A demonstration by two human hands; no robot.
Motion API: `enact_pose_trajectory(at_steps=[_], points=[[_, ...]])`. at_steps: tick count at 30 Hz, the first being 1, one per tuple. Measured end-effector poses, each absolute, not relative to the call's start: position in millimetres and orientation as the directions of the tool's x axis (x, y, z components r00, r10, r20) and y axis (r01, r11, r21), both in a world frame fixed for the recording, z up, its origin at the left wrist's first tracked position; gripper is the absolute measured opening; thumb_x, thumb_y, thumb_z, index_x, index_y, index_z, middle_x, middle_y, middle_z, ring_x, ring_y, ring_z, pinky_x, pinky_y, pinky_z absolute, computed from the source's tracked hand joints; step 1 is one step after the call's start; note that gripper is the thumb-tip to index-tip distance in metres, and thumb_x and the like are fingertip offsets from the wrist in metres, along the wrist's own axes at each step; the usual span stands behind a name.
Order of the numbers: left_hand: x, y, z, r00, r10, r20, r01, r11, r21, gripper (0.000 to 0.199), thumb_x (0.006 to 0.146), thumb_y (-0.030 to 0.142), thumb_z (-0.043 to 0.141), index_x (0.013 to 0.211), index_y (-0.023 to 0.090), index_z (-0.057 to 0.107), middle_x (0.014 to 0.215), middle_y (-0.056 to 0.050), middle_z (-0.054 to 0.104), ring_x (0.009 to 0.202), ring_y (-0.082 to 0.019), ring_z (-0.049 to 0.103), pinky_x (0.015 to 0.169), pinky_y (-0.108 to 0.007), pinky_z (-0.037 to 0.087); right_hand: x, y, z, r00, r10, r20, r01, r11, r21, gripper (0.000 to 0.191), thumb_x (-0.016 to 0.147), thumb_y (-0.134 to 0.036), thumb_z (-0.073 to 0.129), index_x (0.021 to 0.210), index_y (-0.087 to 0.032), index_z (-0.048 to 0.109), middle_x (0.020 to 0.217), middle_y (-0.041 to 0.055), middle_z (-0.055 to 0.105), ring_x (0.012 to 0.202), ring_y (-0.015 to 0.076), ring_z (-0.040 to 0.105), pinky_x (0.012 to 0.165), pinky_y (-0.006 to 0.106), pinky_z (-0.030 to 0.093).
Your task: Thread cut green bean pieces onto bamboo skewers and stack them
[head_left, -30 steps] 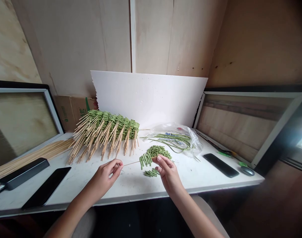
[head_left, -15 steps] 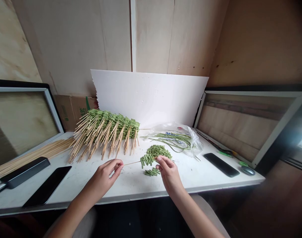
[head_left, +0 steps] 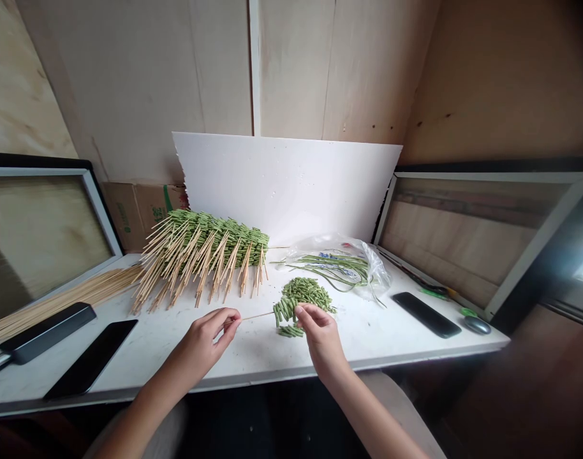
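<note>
My left hand [head_left: 214, 335] pinches the bare end of a thin wooden skewer [head_left: 257, 315], held level above the table. Cut green bean pieces [head_left: 282, 310] are threaded crosswise in a row near its other end. At the right end of that row, my right hand [head_left: 320, 331] has thumb and forefinger closed on a green bean piece, mostly hidden by the fingertips. Behind the skewer lies a heap of loose cut beans [head_left: 309, 292]. A smaller cluster of bean pieces [head_left: 290, 331] rests on the table just below it.
Finished bean skewers [head_left: 210, 239] are stacked at the back left, beside bare sticks [head_left: 76, 299]. A plastic bag with long beans [head_left: 339, 264] lies back right. Phones [head_left: 93, 357], a dark box [head_left: 47, 331] and a mouse [head_left: 476, 325] sit on the white table [head_left: 186, 370].
My right hand has shifted slightly left along the skewer, its fingertips now against the threaded beans; the bit of stick that showed between them is covered. My left hand keeps its pinch.
</note>
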State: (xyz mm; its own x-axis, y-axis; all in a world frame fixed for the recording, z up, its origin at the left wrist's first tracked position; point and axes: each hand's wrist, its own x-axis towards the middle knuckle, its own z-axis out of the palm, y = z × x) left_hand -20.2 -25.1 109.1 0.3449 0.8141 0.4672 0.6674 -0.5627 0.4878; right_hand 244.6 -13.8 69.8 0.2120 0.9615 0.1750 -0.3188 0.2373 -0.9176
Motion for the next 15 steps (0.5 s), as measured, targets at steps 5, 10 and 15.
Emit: enact_pose_trajectory(at_steps=[5,10,15], points=[[-17,-26,109,0.316,0.825,0.470,0.654,-0.548,0.522,0.025,0.104,0.042,0.047,0.099,0.022,0.063,0.089,-0.003,0.069,0.073,-0.016,0.062,0.069,-0.023,0.050,250,-11,70,0.173,0.967,0.185,-0.317,0.233,-0.919,0.026,0.073,-0.045,0.088,0.086,-0.024,0.081,0.104,0.0071,0.077,0.097,0.0253,0.064,0.081,0.036,0.049],[-19,-23,109,0.287,0.820,0.495,0.643,-0.549,0.535,0.024,0.103,0.041,0.048,0.098,0.022,0.062,0.084,-0.002,0.067,0.070,-0.015,0.061,0.067,-0.022,0.050,266,-2,77,0.106,0.967,0.232,-0.341,0.254,-0.905,0.032,0.089,-0.051,0.069,0.099,-0.024,0.082,0.116,0.0106,0.076,0.112,0.0295,0.065,0.080,0.035,0.051],[-22,-19,106,0.270,0.817,0.509,0.643,-0.547,0.537,0.023,0.102,0.040,0.049,0.097,0.022,0.063,0.083,-0.002,0.068,0.070,-0.015,0.063,0.066,-0.021,0.052,291,11,78,0.052,0.960,0.274,0.053,0.271,-0.961,0.033,0.092,-0.050,0.062,0.098,-0.024,0.082,0.112,0.0102,0.079,0.106,0.0308,0.069,0.079,0.038,0.052]])
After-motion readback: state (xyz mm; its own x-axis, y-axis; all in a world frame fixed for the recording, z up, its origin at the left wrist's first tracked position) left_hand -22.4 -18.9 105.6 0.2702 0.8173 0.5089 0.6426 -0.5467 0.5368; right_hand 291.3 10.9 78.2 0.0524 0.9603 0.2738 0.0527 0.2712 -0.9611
